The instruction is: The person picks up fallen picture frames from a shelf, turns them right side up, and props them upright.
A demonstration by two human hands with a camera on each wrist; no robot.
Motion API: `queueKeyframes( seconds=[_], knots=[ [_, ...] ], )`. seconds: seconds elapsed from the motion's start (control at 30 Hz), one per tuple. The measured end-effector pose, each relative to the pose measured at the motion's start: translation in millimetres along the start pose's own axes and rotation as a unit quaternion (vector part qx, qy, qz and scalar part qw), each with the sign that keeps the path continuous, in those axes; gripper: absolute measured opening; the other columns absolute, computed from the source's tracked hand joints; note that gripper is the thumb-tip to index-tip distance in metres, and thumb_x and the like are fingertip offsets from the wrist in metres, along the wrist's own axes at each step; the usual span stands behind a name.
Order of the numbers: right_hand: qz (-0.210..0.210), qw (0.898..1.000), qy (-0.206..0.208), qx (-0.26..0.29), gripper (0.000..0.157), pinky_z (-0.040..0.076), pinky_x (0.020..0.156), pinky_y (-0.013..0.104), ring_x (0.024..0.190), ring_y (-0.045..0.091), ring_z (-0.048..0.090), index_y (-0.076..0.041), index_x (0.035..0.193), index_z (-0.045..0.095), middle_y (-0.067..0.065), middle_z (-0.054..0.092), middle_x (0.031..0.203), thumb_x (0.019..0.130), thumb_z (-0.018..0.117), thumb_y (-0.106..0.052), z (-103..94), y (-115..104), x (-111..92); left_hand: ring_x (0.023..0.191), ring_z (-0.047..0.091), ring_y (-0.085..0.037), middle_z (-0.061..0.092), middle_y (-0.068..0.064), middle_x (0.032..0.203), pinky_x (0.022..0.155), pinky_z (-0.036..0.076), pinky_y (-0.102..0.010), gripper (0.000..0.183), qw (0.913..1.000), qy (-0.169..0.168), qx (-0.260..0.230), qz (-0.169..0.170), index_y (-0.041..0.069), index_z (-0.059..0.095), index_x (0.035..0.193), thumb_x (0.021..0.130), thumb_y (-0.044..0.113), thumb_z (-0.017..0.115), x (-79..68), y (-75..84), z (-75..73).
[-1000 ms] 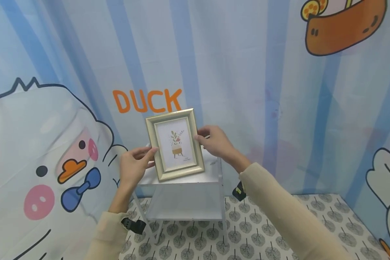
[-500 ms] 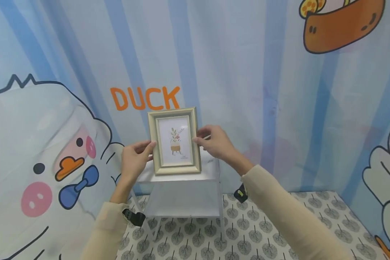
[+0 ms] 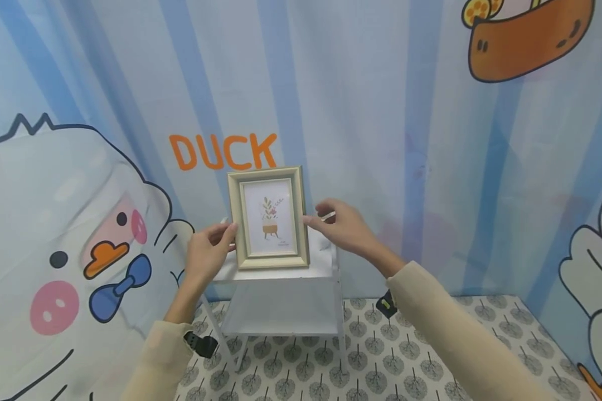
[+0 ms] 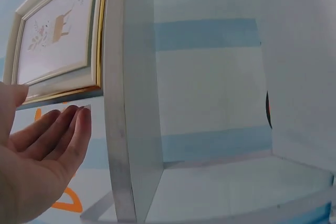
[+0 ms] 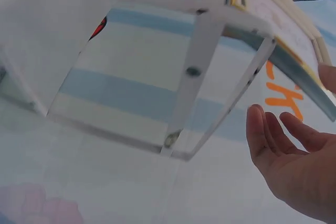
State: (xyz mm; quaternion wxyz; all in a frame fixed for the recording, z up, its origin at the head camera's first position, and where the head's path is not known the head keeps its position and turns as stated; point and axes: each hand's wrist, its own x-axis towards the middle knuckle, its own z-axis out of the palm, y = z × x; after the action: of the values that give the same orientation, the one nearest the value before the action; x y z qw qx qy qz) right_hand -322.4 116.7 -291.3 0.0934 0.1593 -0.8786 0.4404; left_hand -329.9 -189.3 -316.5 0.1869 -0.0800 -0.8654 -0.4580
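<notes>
A pale gold picture frame (image 3: 269, 218) with a potted-plant print stands upright, leaning slightly back, on the top of a small white shelf stand (image 3: 286, 274). My left hand (image 3: 208, 249) is at its left edge. In the left wrist view that thumb (image 4: 20, 95) lies close to the frame's edge, while the loosely bent fingers stay apart from it. Beside the right edge is my right hand (image 3: 348, 228), its thumb tip close to the frame and its fingers spread away from it. Whether either thumb touches the frame I cannot tell.
Behind the stand hangs a blue-striped curtain (image 3: 361, 111) with cartoon prints and orange DUCK lettering (image 3: 223, 152). The stand has a lower shelf (image 3: 283, 323). Its legs stand on a floor covering (image 3: 391, 356) with grey tree prints.
The tilted frame was turned straight and lowered onto the stand between the hands. Since then it has kept its place, while my right hand moved off to the right and its fingers came away.
</notes>
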Motion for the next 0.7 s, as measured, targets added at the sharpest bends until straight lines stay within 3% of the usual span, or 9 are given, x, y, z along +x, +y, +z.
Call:
queueKeyframes(
  seconds=[0.1, 0.2, 0.43, 0.53, 0.7],
  knots=[
    [0.003, 1.0, 0.004, -0.011, 0.072, 0.055, 0.11, 0.053, 0.131, 0.038, 0.062, -0.004, 0.15, 0.051, 0.02, 0.059, 0.148, 0.1, 0.065, -0.054, -9.6, 10.1, -7.5, 0.118, 0.073, -0.036, 0.072, -0.021, 0.134, 0.103, 0.061, -0.048, 0.061, 0.9982, -0.011, 0.046, 0.037, 0.003, 0.064, 0.142, 0.107, 0.052, 0.055, -6.5, -2.9, -6.5],
    [-0.005, 0.999, 0.014, -0.035, 0.08, 0.05, 0.115, 0.058, 0.137, 0.042, 0.057, 0.0, 0.153, 0.046, 0.024, 0.055, 0.152, 0.097, 0.069, -0.052, -20.5, 23.0, -17.7, 0.119, 0.072, -0.039, 0.071, -0.022, 0.136, 0.104, 0.06, -0.053, 0.058, 0.993, -0.011, 0.086, 0.08, 0.002, 0.065, 0.141, 0.107, 0.049, 0.057, -13.7, -6.7, -13.9],
    [-0.018, 0.995, 0.023, -0.097, 0.099, 0.037, 0.124, 0.064, 0.15, 0.045, 0.042, 0.002, 0.159, 0.036, 0.026, 0.042, 0.162, 0.091, 0.077, -0.057, -39.7, 50.1, -49.3, 0.119, 0.067, -0.046, 0.066, -0.027, 0.138, 0.096, 0.059, -0.062, 0.054, 0.9726, 0.01, 0.167, 0.162, -0.001, 0.064, 0.14, 0.101, 0.036, 0.07, -34.6, -22.8, -31.1],
    [-0.02, 0.993, 0.021, -0.118, 0.106, 0.033, 0.125, 0.066, 0.152, 0.047, 0.037, 0.003, 0.16, 0.033, 0.027, 0.038, 0.165, 0.087, 0.08, -0.058, -45.5, 59.4, -62.1, 0.129, 0.059, -0.049, 0.061, -0.028, 0.144, 0.102, 0.052, -0.068, 0.059, 0.9674, 0.017, 0.182, 0.175, -0.002, 0.062, 0.143, 0.098, 0.035, 0.074, -41.8, -30.0, -39.4],
    [-0.026, 0.986, 0.024, -0.162, 0.118, 0.028, 0.125, 0.071, 0.153, 0.051, 0.032, 0.004, 0.161, 0.028, 0.029, 0.033, 0.166, 0.08, 0.086, -0.06, -57.7, 76.0, -83.2, 0.146, 0.042, -0.053, 0.046, -0.031, 0.158, 0.115, 0.039, -0.074, 0.078, 0.9623, -0.009, 0.23, 0.145, -0.003, 0.049, 0.153, 0.097, 0.045, 0.074, -49.1, -40.7, -52.5]
  ],
)
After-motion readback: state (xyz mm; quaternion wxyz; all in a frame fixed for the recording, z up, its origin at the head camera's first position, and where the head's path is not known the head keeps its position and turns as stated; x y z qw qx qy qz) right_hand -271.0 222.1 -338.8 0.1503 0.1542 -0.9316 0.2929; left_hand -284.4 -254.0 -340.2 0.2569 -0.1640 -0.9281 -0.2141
